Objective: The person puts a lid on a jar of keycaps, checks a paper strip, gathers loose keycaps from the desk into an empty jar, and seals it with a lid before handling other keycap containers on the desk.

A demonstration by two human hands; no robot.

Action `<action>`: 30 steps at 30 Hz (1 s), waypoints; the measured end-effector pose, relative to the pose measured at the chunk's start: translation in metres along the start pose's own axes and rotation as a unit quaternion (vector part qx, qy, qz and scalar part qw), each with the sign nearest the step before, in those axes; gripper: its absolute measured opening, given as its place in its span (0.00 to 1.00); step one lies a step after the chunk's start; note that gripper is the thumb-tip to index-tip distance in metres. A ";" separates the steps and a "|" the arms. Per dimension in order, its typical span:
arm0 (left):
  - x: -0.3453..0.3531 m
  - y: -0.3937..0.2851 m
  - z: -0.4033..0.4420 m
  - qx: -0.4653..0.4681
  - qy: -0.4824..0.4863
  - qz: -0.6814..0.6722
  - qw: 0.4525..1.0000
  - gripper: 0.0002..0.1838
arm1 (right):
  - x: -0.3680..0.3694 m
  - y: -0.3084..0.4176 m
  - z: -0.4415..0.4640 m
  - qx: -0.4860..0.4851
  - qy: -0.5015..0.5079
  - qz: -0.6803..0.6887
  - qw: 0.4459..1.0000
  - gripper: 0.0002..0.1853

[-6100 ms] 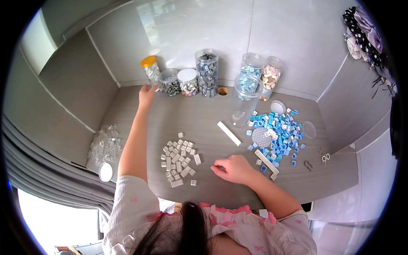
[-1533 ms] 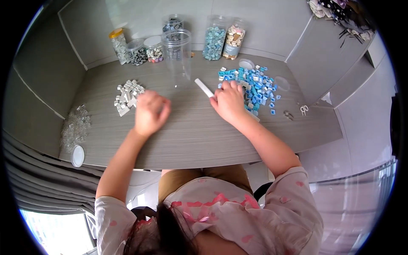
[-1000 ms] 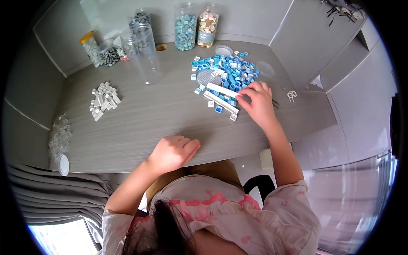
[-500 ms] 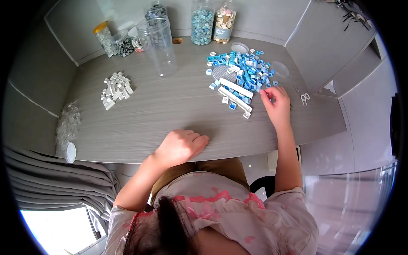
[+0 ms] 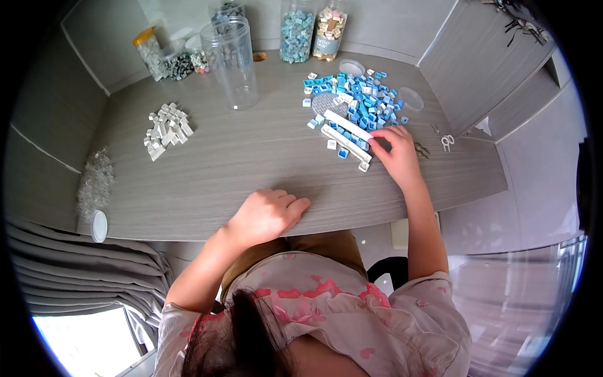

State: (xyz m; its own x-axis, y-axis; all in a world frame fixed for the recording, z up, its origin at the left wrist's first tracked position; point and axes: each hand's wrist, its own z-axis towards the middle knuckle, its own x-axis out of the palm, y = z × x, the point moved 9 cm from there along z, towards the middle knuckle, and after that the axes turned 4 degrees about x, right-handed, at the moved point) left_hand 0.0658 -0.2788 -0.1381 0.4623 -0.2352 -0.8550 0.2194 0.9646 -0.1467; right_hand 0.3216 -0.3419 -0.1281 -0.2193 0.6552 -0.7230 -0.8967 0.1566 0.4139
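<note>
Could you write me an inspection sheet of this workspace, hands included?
Surface: grey wood-grain tabletop, round hole at back.
Job's things: smooth long white bar above ridged white bar; heap of small blue square pieces.
Clutter: small off-white blocks, transparent plastic bits, tall transparent plastic jar, white round lid.
Grippers: two bare hands; left hand curled, right hand touching smooth bar's end, grip unclear.
Cables: nothing seen.
Surroundings: grey wall panels, grey curtain.
</note>
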 end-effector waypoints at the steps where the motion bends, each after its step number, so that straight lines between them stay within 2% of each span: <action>1: 0.000 0.000 0.000 -0.001 0.000 0.001 1.000 0.10 | -0.001 0.002 0.000 -0.014 -0.009 -0.001 1.000 0.08; 4: -0.002 0.001 0.000 -0.012 -0.009 0.008 1.000 0.10 | -0.014 0.011 0.001 0.010 -0.042 0.061 0.997 0.09; 7: -0.015 0.008 0.002 -0.048 -0.085 0.018 0.995 0.11 | -0.027 0.033 0.000 -0.075 -0.083 0.066 0.992 0.11; 9: -0.019 0.033 -0.007 -0.204 -0.127 -0.086 0.967 0.16 | -0.032 0.048 -0.003 -0.099 -0.077 0.090 0.988 0.12; 11: -0.021 0.055 -0.021 -0.346 -0.159 -0.224 0.897 0.23 | -0.031 0.064 -0.008 -0.118 -0.065 0.132 0.982 0.13; 12: -0.019 0.065 -0.026 -0.364 -0.201 -0.320 0.851 0.24 | -0.027 0.073 -0.013 -0.124 -0.054 0.163 0.977 0.13; 14: -0.010 0.086 -0.039 -0.387 -0.278 -0.498 0.724 0.25 | -0.016 0.092 -0.020 -0.134 -0.032 0.205 0.969 0.14; 15: -0.007 0.086 -0.041 -0.402 -0.257 -0.572 0.667 0.21 | -0.012 0.103 -0.023 -0.137 -0.021 0.215 0.967 0.14; 17: -0.002 0.089 -0.054 -0.416 -0.250 -0.612 0.625 0.18 | -0.005 0.116 -0.026 -0.152 -0.011 0.221 0.963 0.15; 19: -0.003 0.089 -0.061 -0.433 -0.252 -0.636 0.588 0.13 | -0.002 0.119 -0.024 -0.129 -0.001 0.222 0.967 0.16; 23: -0.029 0.104 -0.075 -0.455 -0.285 -0.586 0.607 0.13 | -0.005 0.100 -0.016 -0.039 -0.033 0.149 0.988 0.13; 26: -0.056 0.120 -0.085 -0.460 -0.294 -0.518 0.658 0.13 | 0.000 0.056 -0.022 0.057 -0.018 0.043 0.997 0.08; 27: -0.066 0.125 -0.088 -0.464 -0.296 -0.477 0.685 0.12 | 0.001 0.050 -0.024 0.064 -0.018 0.033 0.997 0.08; 30: -0.095 0.149 -0.112 -0.473 -0.272 -0.208 0.812 0.11 | 0.008 0.042 -0.029 0.082 -0.006 0.013 0.997 0.08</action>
State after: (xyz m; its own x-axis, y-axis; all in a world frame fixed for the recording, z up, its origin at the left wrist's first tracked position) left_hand -0.0418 -0.0994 -0.1346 0.8848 -0.3346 -0.3242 -0.1844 0.3876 -0.9032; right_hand 0.2713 -0.3514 -0.1331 -0.2372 0.6690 -0.7044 -0.8154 0.2571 0.5187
